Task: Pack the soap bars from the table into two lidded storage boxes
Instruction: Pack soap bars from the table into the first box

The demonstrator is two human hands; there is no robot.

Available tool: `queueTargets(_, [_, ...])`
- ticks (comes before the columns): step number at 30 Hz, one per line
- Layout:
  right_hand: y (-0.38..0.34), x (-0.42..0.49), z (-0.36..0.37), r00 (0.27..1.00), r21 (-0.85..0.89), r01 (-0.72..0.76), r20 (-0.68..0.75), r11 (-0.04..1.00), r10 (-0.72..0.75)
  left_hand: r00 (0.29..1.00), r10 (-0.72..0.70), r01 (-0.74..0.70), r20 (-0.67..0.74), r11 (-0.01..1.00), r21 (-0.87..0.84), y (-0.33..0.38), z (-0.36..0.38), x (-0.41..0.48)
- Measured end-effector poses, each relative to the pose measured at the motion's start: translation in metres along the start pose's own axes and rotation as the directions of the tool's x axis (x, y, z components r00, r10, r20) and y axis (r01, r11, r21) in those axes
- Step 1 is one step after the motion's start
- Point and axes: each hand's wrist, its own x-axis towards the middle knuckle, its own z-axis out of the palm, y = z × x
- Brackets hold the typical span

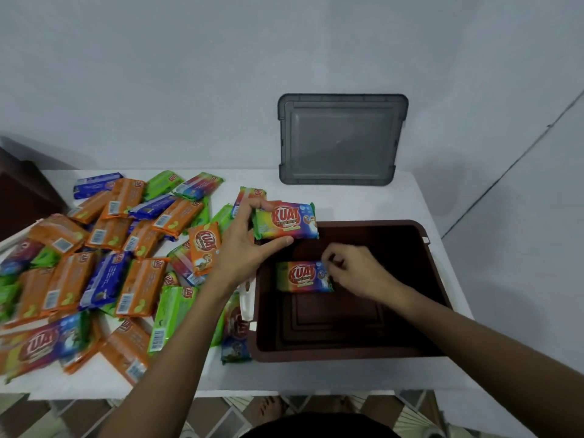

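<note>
Pinching one soap bar (286, 220) in my left grip (243, 248), I should lay it flat at twelve o'clock of the boxed bar (301, 276) my right grip (355, 271) clasps.

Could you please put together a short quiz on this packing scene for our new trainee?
1. True or false: the grey lid is closed on the brown box.
2. The left hand grips a soap bar. Where is that bar? A: over the box's far left corner. B: down inside the box. C: on the lid.
3. How many bars lie inside the box, counting the packed bar that the right hand pinches?

Key: 1 false, the lid stands against the wall behind the box. 2 A. 3 one.
</note>
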Motion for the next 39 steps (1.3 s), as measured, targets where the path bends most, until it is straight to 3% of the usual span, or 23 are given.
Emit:
queueTargets(1, [-0.002, -0.003, -0.009, 0.998, 0.186, -0.024, -0.054, 0.982, 0.034, 1.0, 0.005, -0.005, 0.017, 1.0, 0.002, 0.001, 0.002, -0.002])
queueTargets(2, [-0.006, -0.009, -0.018, 0.995, 0.442, -0.039, -0.065, 0.896, 0.076, 0.999, 0.01, -0.01, 0.036, 1.0, 0.013, 0.002, 0.004, -0.003])
queueTargets(4, [-0.014, -0.021, -0.034, 0.998, 0.849, -0.047, 0.024, 0.526, 0.052, 0.995, 0.017, -0.024, 0.094, 0.997, 0.07, 0.003, 0.008, -0.006])
queueTargets(5, [-0.015, -0.025, -0.037, 0.998, 0.915, -0.055, 0.055, 0.4, 0.012, 0.991, 0.025, -0.041, 0.13, 0.992, 0.123, 0.004, 0.012, -0.007])
queueTargets(6, [-0.017, -0.028, -0.039, 0.998, 0.932, -0.054, 0.063, 0.359, -0.015, 0.985, 0.034, -0.066, 0.169, 0.979, 0.192, 0.005, 0.015, -0.008])
queueTargets(9, [-0.008, -0.032, -0.038, 0.999, 0.91, -0.031, 0.02, 0.412, 0.031, 0.961, 0.05, -0.174, 0.272, 0.873, 0.455, 0.007, 0.016, -0.007])
queueTargets(11, [0.006, -0.037, -0.041, 0.997, 0.846, -0.048, 0.004, 0.531, 0.083, 0.967, 0.069, -0.2, 0.247, 0.804, 0.56, 0.003, 0.007, -0.007])
queueTargets(14, [0.024, -0.044, -0.049, 0.982, 0.64, -0.118, -0.041, 0.76, 0.187, 0.991, 0.075, -0.127, 0.114, 0.808, 0.575, -0.011, -0.004, -0.015])
queueTargets(17, [0.034, -0.043, -0.046, 0.96, 0.398, -0.219, -0.074, 0.891, 0.269, 0.998, 0.045, -0.056, 0.035, 0.866, 0.496, -0.02, 0.0, -0.025])
queueTargets(22, [0.035, -0.029, -0.038, 0.968, 0.038, -0.242, -0.054, 0.97, 0.244, 0.998, 0.053, -0.04, -0.016, 0.897, 0.44, -0.018, 0.008, -0.027])
queueTargets(28, [0.04, -0.019, -0.035, 0.982, -0.346, -0.176, 0.003, 0.922, 0.189, 0.998, 0.039, -0.014, -0.052, 0.911, 0.412, -0.014, 0.018, -0.029])
queueTargets(34, [0.029, -0.028, -0.039, 0.991, -0.44, -0.137, -0.054, 0.887, 0.126, 1.0, 0.012, 0.002, -0.028, 0.896, 0.444, -0.021, 0.013, -0.027])
queueTargets(39, [-0.027, -0.047, -0.021, 0.985, -0.153, 0.091, -0.129, 0.984, -0.111, 0.984, 0.048, 0.037, -0.171, 0.884, 0.466, -0.028, -0.022, -0.054])
